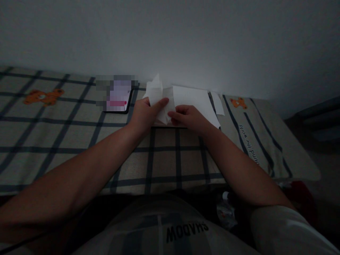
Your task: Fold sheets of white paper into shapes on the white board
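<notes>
You hold a folded white paper at the far edge of the checked surface, left hand pinching its left side, right hand pinching its near corner. A flat white sheet lies just right; a phone lies left.

Hidden and unclear in your view

Your left hand covers the lower edge of the folded white paper piece; the dark-framed phone screen is pixelated, and the small things beyond the bed's near edge are too dark to identify.
</notes>
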Demonstrator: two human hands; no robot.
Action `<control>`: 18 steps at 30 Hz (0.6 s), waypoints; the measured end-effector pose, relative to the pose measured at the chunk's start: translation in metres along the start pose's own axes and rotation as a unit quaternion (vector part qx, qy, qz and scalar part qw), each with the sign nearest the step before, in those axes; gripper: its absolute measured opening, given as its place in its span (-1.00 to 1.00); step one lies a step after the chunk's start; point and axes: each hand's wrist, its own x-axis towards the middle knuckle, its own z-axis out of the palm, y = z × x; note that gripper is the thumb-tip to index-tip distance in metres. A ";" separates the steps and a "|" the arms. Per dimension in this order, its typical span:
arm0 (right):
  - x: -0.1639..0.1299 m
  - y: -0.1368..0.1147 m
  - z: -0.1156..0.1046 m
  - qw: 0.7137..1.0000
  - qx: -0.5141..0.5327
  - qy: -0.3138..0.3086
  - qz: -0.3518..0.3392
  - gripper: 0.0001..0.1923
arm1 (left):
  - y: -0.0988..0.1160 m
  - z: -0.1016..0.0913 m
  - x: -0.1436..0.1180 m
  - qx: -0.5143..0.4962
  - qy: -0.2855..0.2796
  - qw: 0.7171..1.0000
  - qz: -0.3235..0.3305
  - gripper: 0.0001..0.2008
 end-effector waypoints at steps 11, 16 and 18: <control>0.000 0.003 0.006 0.999 0.051 -0.019 -0.001 -0.54 | 0.000 0.011 -0.007 -0.078 -0.013 0.996 -0.030 -0.62; -0.001 -0.001 0.004 1.000 -0.020 0.017 0.001 -0.49 | 0.004 0.010 -0.009 -0.088 -0.008 0.996 -0.024 -0.65; -0.003 -0.004 0.003 0.999 -0.038 0.024 -0.002 -0.47 | 0.003 0.008 -0.009 -0.073 -0.001 0.997 -0.013 -0.65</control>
